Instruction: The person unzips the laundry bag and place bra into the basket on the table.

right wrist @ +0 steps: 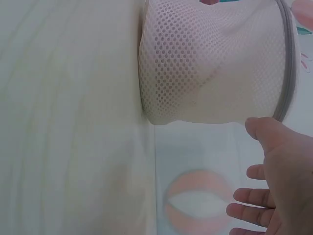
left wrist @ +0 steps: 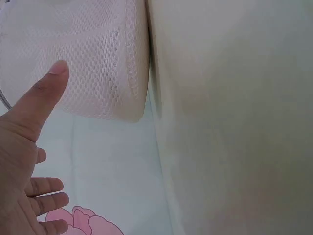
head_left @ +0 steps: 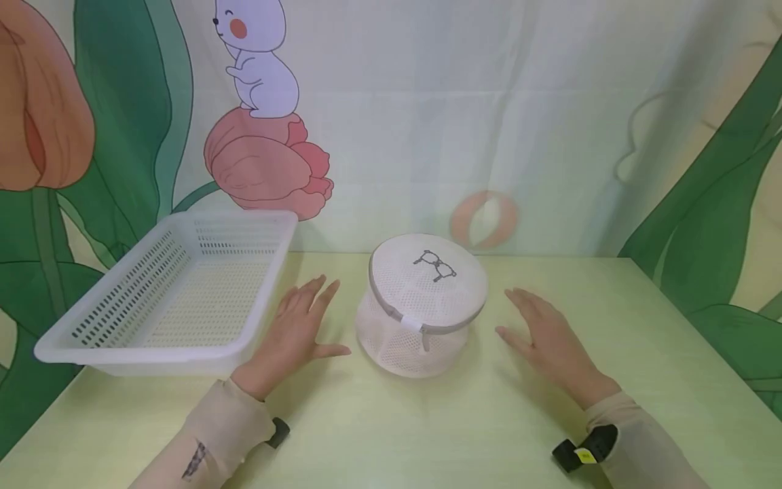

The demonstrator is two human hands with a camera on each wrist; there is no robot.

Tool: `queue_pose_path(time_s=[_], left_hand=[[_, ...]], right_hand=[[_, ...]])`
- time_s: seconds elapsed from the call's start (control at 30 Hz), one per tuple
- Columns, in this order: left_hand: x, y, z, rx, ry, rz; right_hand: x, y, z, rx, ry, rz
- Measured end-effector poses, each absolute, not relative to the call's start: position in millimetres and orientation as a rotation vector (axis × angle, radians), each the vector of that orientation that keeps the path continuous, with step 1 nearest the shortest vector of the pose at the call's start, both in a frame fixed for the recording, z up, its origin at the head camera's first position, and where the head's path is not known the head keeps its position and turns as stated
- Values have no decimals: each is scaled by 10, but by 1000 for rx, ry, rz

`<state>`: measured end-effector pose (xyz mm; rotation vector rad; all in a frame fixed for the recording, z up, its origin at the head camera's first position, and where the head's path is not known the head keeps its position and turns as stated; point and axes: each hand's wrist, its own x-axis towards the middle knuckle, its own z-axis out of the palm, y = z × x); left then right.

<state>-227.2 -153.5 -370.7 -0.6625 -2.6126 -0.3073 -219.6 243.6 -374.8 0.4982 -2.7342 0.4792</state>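
Observation:
A round white mesh bag (head_left: 421,305) with a grey zipper and a glasses drawing on its lid stands on the table, its lid tilted toward the front. To its left my left hand (head_left: 293,333) is spread with the thumb toward the bag, holding nothing. On the other side my right hand (head_left: 552,343) hovers with fingers extended, apart from the bag. The left wrist view has the mesh side (left wrist: 93,58) beyond my left hand (left wrist: 24,161). In the right wrist view the bag (right wrist: 210,63) is beyond my right hand (right wrist: 283,176).
A white plastic basket (head_left: 263,299) with slotted walls stands at the left of the pale green table (head_left: 403,435), close beside my left hand. Behind the table hangs a cloth (head_left: 397,136) printed with tulips and a white animal.

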Motion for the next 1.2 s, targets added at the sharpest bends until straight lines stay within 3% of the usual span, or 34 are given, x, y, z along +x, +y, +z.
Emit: queue_pose_path(time_s=[1.2], left_hand=[[-2051, -1243, -3503, -838, -2067, -584]], right_hand=[[-1827, 2083, -3333, 623, -2315, 648]])
